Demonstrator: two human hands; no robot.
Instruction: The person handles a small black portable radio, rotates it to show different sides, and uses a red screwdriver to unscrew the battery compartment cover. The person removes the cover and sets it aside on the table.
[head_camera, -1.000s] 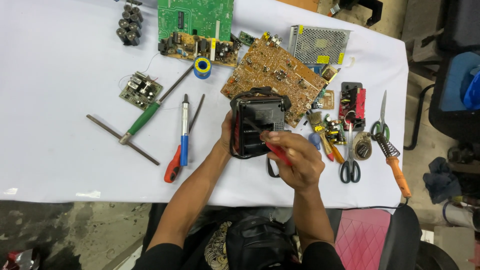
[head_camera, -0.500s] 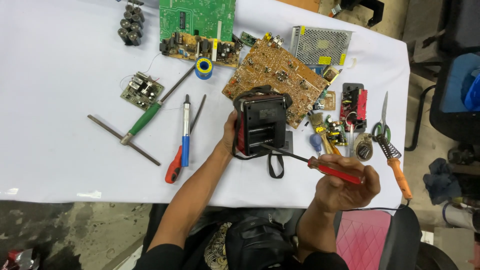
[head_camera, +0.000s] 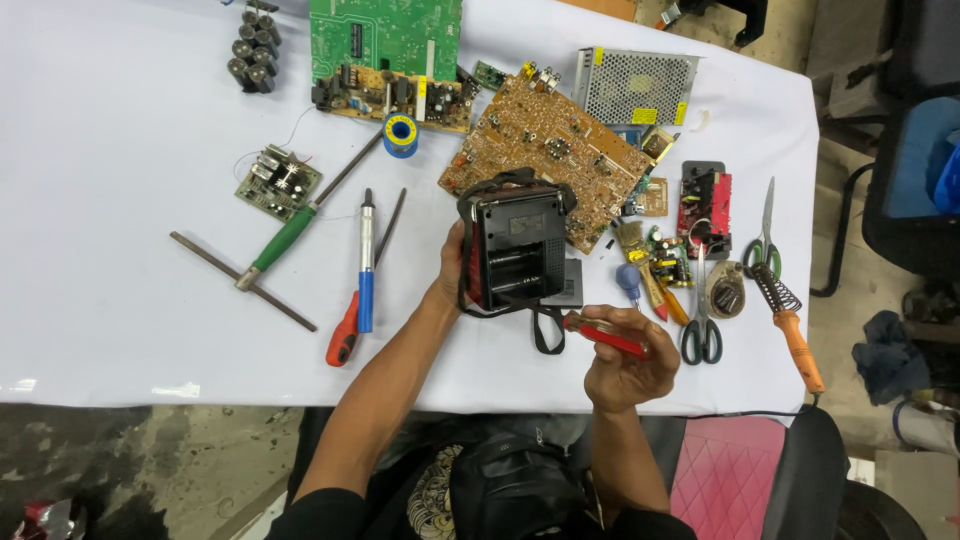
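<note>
R hand (head_camera: 625, 362) w/ red-handled screwdriver (head_camera: 605, 336): 1 s ago at black radio (head_camera: 515, 250), tip on its lower edge; 0.5 s ago swung out right, clear of it; now drawn back in, closer under radio's lower right corner, shaft pointing left.

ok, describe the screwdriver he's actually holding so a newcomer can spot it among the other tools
Start at the white table and find the black box-shaped device steadied by the left hand near the front edge. Just right of it, the right hand grips a screwdriver with a clear red handle. Unlike the green-handled screwdriver and the blue-and-red tool lying left of the device, it is off the table, in the hand.
</note>
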